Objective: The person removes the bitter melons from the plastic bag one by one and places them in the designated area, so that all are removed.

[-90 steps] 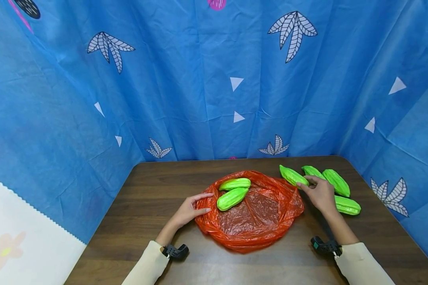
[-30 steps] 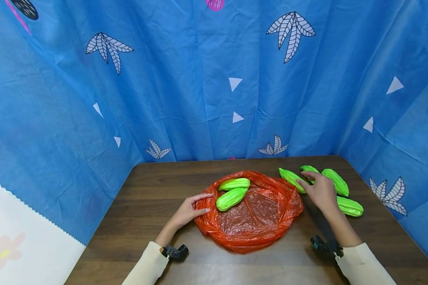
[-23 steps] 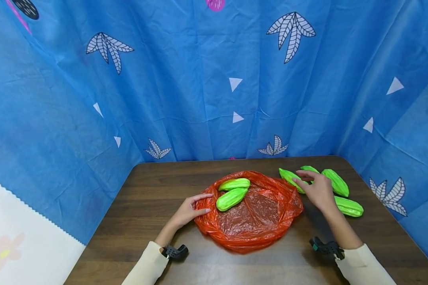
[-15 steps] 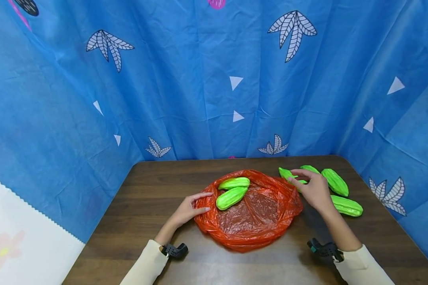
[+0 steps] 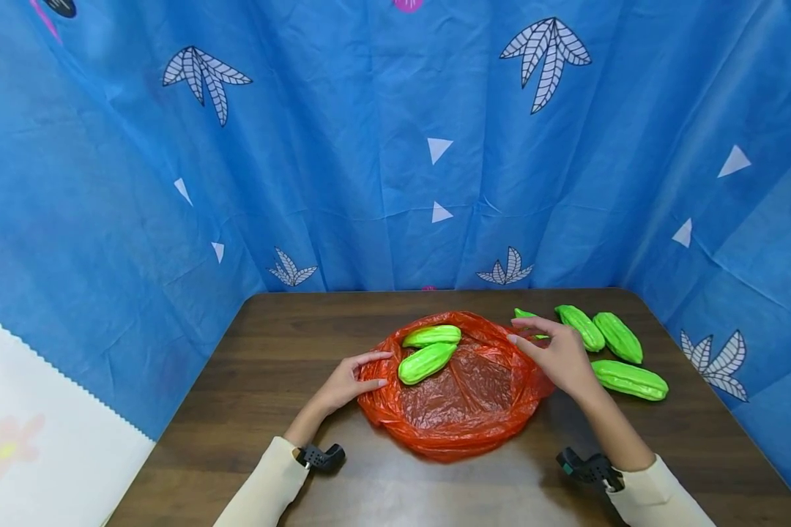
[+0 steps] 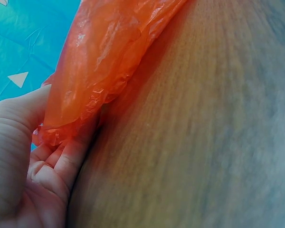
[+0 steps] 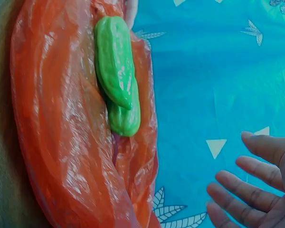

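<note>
My left hand (image 5: 343, 382) holds the left rim of a red plastic bag (image 5: 451, 445), its thumb over the film and its fingers beneath, as the left wrist view shows. Two ridged green gourds, one nearer (image 5: 428, 364) and one farther (image 5: 431, 336), lie inside at the bag's left. My right hand (image 5: 562, 356) hovers by the bag's right rim with its fingers spread; the right wrist view shows nothing in it. Behind those fingers is another green gourd (image 5: 521, 313), mostly hidden.
Three more green gourds lie to the right of my right hand: one near the back (image 5: 580, 327), one beside it (image 5: 619, 338) and one closer to me (image 5: 630, 380). Blue patterned curtain (image 5: 382, 168) rises behind the brown wooden table (image 5: 290, 329).
My right hand has let go of the gourd at the bag's right and shifted left to the bag's rim. My left hand keeps its place on the bag.
</note>
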`<state>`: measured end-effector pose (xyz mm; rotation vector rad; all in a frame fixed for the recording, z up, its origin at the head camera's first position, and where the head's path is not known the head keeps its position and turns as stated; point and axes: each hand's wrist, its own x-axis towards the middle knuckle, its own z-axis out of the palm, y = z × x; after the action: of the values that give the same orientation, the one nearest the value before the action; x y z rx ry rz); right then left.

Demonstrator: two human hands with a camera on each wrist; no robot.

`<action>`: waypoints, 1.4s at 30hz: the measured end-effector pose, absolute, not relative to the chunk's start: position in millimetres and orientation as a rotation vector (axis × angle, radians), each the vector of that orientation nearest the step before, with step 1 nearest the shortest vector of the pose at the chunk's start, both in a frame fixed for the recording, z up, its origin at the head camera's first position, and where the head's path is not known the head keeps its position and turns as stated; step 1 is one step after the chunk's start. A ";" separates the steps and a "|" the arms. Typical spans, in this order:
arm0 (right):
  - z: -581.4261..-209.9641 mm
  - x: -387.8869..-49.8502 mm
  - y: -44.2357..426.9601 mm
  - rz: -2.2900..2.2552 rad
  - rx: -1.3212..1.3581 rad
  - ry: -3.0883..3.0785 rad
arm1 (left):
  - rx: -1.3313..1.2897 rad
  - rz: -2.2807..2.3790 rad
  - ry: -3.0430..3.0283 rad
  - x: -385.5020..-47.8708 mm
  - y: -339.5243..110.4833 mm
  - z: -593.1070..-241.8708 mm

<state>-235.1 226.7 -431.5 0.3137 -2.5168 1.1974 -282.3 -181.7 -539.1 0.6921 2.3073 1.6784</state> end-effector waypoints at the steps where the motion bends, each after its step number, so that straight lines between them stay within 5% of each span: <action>1: -431.3 -234.7 224.9 1.199 0.325 -2.518 | 0.695 1.677 2.309 -282.4 -181.8 -539.4; 26: -444.2 -227.6 185.5 1.158 0.671 -2.540 | 0.707 1.724 2.229 -282.4 -183.1 -540.0; 42: -453.5 -255.1 161.6 1.201 0.790 -2.624 | 0.728 1.726 2.230 -281.7 -184.0 -540.0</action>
<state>-255.1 161.6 -453.5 0.7897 -2.6236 1.2009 -281.7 -184.0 -540.0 0.7282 2.2295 1.7255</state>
